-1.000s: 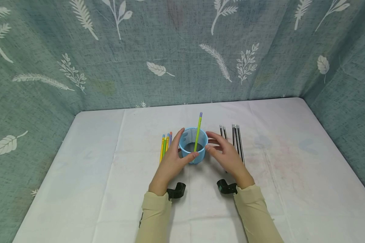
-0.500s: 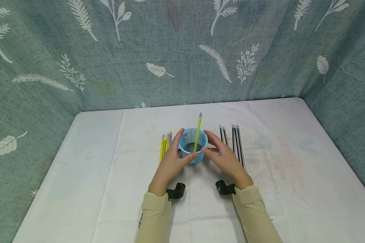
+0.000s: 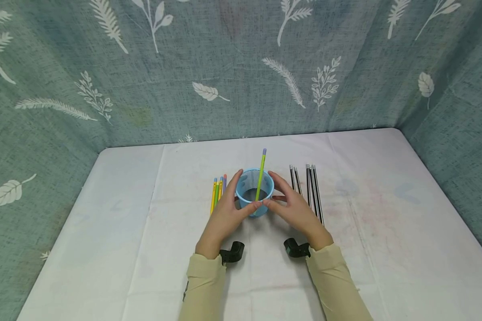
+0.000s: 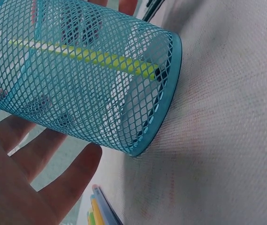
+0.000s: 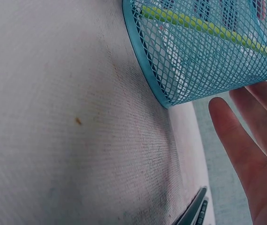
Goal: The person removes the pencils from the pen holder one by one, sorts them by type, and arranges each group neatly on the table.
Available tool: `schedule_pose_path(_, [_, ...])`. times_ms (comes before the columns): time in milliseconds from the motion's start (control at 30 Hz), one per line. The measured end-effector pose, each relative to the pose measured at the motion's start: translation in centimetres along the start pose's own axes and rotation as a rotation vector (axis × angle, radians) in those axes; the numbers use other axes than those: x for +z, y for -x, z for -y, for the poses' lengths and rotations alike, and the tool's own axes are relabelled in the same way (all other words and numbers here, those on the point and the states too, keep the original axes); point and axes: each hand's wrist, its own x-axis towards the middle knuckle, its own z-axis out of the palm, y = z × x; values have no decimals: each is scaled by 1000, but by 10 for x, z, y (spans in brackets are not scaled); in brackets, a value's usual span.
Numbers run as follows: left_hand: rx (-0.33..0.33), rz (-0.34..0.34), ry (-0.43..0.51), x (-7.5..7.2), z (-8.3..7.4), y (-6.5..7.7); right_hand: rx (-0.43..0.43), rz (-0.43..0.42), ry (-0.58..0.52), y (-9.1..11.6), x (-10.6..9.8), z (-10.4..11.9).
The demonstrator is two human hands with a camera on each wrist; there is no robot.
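Observation:
A light blue mesh pencil cup (image 3: 259, 211) stands upright between my two hands. One lime-green pencil (image 3: 261, 178) with a purple top end leans inside it; its lower end shows through the mesh near the base in both wrist views. My left hand (image 3: 226, 213) holds the cup from the left, thumb at the front rim and fingers along the far side. From the right, my right hand (image 3: 298, 212) grips it likewise, its thumb meeting the left thumb's tip at the front. The mesh wall (image 4: 81, 119) fills much of the left wrist view, above my left fingers.
Several coloured pencils (image 3: 215, 196) lie left of the cup, partly behind my left hand. Dark, silver-ended sticks (image 3: 315, 189) lie in two groups on the right. A white cloth (image 3: 116, 232) covers the table, with a leaf-patterned curtain (image 3: 241, 67) around it.
My right hand has moved left and closed in on the cup, its thumb sliding onto the front rim beside the left thumb. The left hand and the cup have barely moved.

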Motion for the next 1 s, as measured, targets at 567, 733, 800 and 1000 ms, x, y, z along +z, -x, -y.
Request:
schedule_pose_path(567, [1,-1,-22,2,-3,0,65,-25,9,-7,8,-20])
schedule_pose_path(733, [-13,-2,-43,2,-6,1,85,-19,26,-5,9,-10])
schedule_pose_path(800, [-24,-5,-51,2,-8,1,84,-22,50,-5,10,-10])
schedule_pose_path(1000, [-27,-41,-77,5,-12,1,83,-31,61,-8,14,-17])
